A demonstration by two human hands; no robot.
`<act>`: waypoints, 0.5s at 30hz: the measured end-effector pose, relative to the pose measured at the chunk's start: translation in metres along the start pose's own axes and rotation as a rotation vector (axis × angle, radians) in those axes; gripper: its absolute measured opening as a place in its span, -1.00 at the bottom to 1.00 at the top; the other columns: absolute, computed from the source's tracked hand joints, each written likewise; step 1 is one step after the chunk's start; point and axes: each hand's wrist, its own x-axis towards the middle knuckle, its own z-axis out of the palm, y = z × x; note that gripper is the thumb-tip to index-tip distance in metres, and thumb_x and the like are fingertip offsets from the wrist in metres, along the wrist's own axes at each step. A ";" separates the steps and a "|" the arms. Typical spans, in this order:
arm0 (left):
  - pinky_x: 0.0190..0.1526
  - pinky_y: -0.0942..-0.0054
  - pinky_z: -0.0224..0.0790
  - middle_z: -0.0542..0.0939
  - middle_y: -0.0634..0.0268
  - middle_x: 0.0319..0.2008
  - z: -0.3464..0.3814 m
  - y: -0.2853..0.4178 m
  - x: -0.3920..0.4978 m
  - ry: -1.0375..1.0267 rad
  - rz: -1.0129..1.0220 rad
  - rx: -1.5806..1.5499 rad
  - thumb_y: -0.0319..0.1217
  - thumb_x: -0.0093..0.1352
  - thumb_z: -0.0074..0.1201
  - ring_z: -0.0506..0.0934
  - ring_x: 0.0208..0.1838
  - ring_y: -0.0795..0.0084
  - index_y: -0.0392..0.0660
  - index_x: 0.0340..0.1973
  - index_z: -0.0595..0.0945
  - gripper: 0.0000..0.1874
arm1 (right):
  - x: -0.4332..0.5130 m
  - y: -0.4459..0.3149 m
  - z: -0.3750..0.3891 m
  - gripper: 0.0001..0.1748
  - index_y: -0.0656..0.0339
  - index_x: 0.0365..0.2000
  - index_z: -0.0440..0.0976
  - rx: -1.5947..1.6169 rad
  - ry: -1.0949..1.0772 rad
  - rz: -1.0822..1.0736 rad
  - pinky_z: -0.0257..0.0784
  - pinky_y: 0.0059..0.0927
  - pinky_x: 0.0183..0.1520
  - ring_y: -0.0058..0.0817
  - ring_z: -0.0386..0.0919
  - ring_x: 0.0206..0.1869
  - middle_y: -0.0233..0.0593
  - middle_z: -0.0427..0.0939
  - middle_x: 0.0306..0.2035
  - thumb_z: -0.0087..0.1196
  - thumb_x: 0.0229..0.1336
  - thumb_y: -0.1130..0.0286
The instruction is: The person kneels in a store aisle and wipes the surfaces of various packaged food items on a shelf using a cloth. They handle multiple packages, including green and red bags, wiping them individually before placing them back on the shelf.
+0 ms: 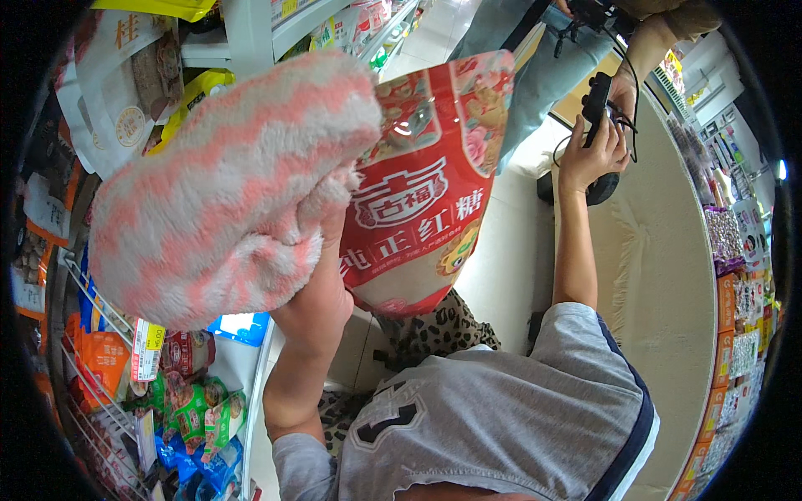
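Observation:
My left hand (316,294) grips a bunched pink-and-white plush cloth (238,188), which covers most of its fingers. Right beside that cloth stands out a red plastic pouch (420,206) with a clear window, against the same hand; how the fingers hold it is hidden. Over at the upper right, my right hand (595,150) has its fingers around the lower end of a small black device (598,103) with thin black cables. Another person's hand (621,91) is at the device too, just above mine.
Wire-fronted shelving (106,313) with bagged goods runs along the left. Small green packets (197,407) lie on a lower shelf. The other person's jeans-clad leg (545,81) is ahead. A pale curved surface (664,250) and a row of packaged goods (742,300) are at the right.

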 end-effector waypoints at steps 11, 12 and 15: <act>0.10 0.28 0.39 0.48 0.23 0.05 0.011 0.015 0.003 -0.083 0.037 0.174 -0.54 0.34 0.07 0.48 0.06 0.35 -0.15 0.10 0.41 -0.59 | 0.004 -0.021 0.014 -0.60 0.02 -0.23 0.55 0.004 0.027 0.061 -0.17 0.01 0.25 -0.39 0.41 0.04 -0.46 0.57 -0.24 0.29 -0.10 0.09; 0.09 0.27 0.40 0.48 0.23 0.05 0.010 0.015 0.002 -0.098 0.045 0.202 -0.54 0.35 0.06 0.48 0.06 0.35 -0.15 0.10 0.41 -0.60 | 0.007 -0.027 0.012 -0.61 0.02 -0.24 0.56 0.006 0.023 0.063 -0.19 0.02 0.26 -0.41 0.41 0.03 -0.49 0.57 -0.24 0.28 -0.10 0.09; 0.09 0.27 0.41 0.48 0.23 0.05 0.010 0.018 -0.002 -0.093 0.012 0.143 -0.52 0.36 0.05 0.49 0.05 0.35 -0.15 0.10 0.41 -0.61 | 0.004 -0.030 0.011 -0.60 0.02 -0.23 0.55 0.026 0.000 0.092 -0.22 0.03 0.28 -0.43 0.41 0.03 -0.52 0.57 -0.24 0.28 -0.10 0.10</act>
